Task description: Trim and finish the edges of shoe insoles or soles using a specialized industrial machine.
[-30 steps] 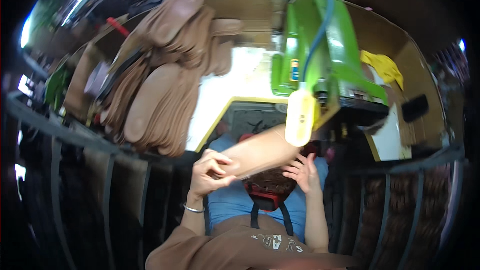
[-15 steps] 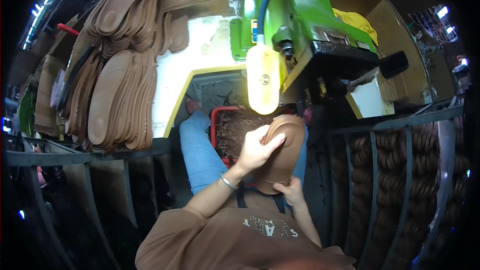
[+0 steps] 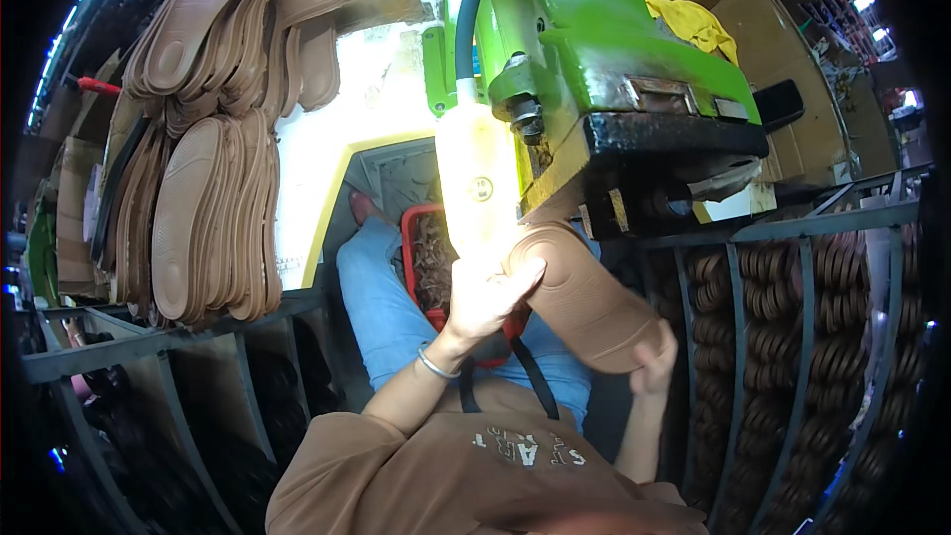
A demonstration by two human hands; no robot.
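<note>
A brown shoe sole (image 3: 586, 305) slants across my lap, held between both hands. My left hand (image 3: 487, 297) grips its far rounded end, with the thumb laid over the upper face. At the near right end, my right hand (image 3: 654, 361) pinches the edge; its fingers are slightly blurred and partly hidden. The sole's far end is right beside the black lower part of a green machine (image 3: 594, 30), just under a bright lamp (image 3: 477, 173) on a blue cable.
Stacks of brown soles (image 3: 193, 228) stand on the table to the left. Between my knees is a red crate (image 3: 407, 256) with brown scraps. Metal racks (image 3: 736, 327) flank me, the right one filled with soles. A yellow cloth (image 3: 693, 22) lies behind the machine.
The sole has turned from nearly upright to a slant, its near end swinging right with my right hand. Its far end is closer to the machine. The whole view has shifted.
</note>
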